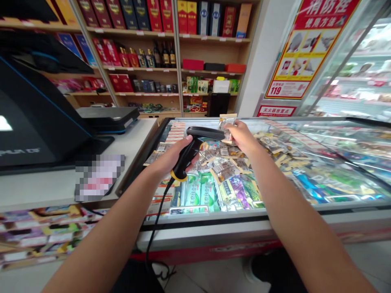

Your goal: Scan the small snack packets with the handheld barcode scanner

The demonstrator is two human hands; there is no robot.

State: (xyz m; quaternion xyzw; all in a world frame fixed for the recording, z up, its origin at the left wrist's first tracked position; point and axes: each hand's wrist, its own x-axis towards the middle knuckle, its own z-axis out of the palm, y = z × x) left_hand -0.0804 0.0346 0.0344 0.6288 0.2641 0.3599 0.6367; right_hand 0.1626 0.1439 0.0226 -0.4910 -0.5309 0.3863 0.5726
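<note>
My left hand [171,156] is closed around the handle of a black barcode scanner [186,156] with yellow trim. The scanner's head points right, at a small snack packet [227,122] with pale edges. My right hand [241,134] grips that packet by its right side and holds it up above the freezer's glass top. From the scanner's base a black cable [157,219] runs down toward the floor. Beneath both hands, several similar packets [224,169] lie in a loose pile, with green ice-cream wrappers [200,190] in front of them.
A chest freezer [214,236] spans the front. To the left stands a counter [134,150] with a checkout terminal [39,118], a scale [110,118] and a blurred-out item [99,177]. Behind are shelves [146,69] of boxes and bottles; a red poster [308,53] hangs at right.
</note>
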